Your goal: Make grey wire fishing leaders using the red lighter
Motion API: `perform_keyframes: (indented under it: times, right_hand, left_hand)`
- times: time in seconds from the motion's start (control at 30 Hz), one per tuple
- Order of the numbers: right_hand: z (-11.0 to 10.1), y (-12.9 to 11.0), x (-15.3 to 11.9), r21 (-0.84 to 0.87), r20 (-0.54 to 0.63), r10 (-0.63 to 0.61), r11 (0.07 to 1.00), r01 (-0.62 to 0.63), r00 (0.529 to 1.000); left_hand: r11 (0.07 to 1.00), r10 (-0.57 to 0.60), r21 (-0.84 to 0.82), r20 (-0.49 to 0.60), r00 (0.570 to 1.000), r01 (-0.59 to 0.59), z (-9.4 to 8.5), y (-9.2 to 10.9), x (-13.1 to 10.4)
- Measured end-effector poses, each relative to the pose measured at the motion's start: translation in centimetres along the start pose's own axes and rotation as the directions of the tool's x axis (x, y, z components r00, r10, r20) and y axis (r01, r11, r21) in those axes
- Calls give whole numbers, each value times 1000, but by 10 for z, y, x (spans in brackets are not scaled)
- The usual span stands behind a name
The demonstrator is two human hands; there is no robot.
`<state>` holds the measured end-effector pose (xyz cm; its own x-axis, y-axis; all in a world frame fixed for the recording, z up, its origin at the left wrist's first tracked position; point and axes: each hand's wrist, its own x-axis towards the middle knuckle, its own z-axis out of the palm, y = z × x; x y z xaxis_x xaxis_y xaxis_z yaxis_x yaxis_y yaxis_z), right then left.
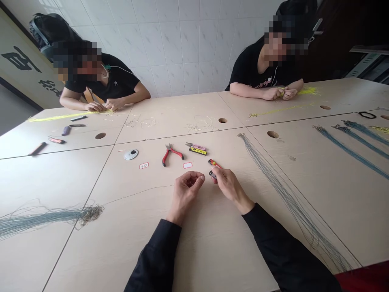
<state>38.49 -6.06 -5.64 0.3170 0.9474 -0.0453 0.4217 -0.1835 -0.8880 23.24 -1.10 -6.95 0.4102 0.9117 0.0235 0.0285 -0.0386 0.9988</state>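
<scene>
My left hand (pixel 186 190) rests on the pale wooden table (pixel 212 247) with its fingers curled, pinching a thin grey cord (pixel 136 193) that trails off to the left. My right hand (pixel 228 183) holds a small red and black lighter (pixel 213 166) just to the right of the left hand. Both arms wear black sleeves.
Red-handled pliers (pixel 170 154), a yellow and purple lighter (pixel 198 149), a round white disc (pixel 131 154) and two small labels lie beyond my hands. Bundles of grey cords (pixel 282 190) lie right and left (pixel 45 217). Two other people work with yellow cords at the far side.
</scene>
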Motion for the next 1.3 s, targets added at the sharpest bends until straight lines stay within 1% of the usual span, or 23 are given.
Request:
perform_keyframes:
  times: [0.13, 0.27, 0.4, 0.47, 0.57, 0.67, 0.77, 0.93, 1.13, 1.2, 1.3]
  right_hand:
    - [1, -6, -1, -102, 19, -47, 994, 49, 999]
    - [2, -4, -1, -116, 18, -103, 988, 105, 994]
    - [2, 0, 0, -36, -25, -57, 998, 56, 998]
    - [1, 0, -1, -11, -23, -29, 1000, 29, 999]
    - [2, -3, -2, -66, -8, -35, 997, 35, 999]
    - [3, -5, -2, -131, -11, -82, 988, 79, 997]
    - [3, -4, -1, -142, -24, -109, 984, 104, 994]
    - [2, -4, -1, -115, -42, -34, 993, 29, 999]
    - [2, -7, -2, -199, -3, -110, 974, 107, 994]
    - [3, -7, -2, -186, 4, -96, 978, 95, 995]
    - [3, -6, -2, -143, -6, -42, 989, 41, 999]
  left_hand:
    - [1000, 5, 13, 1, 1000, -5, 0, 0, 0]
    - [1000, 0, 29, 4, 1000, 0, 0, 1, 0]
    - [1000, -11, 12, 8, 1000, 11, 0, 1, -1]
    - [1000, -10, 5, 7, 1000, 10, 0, 1, -1]
    - [1000, -9, 4, 4, 1000, 9, 0, 2, -1]
    - [1000, -4, 6, 5, 1000, 4, 0, 2, -1]
    - [1000, -5, -3, 1, 1000, 5, 1, 1, 0]
    - [1000, -16, -21, -8, 1000, 16, 1, 0, 0]
    - [1000, -9, 13, 2, 1000, 9, 0, 1, -1]
    - [1000, -9, 16, 2, 1000, 9, 0, 2, -1]
    - [1000, -5, 2, -6, 1000, 6, 0, 2, -1]
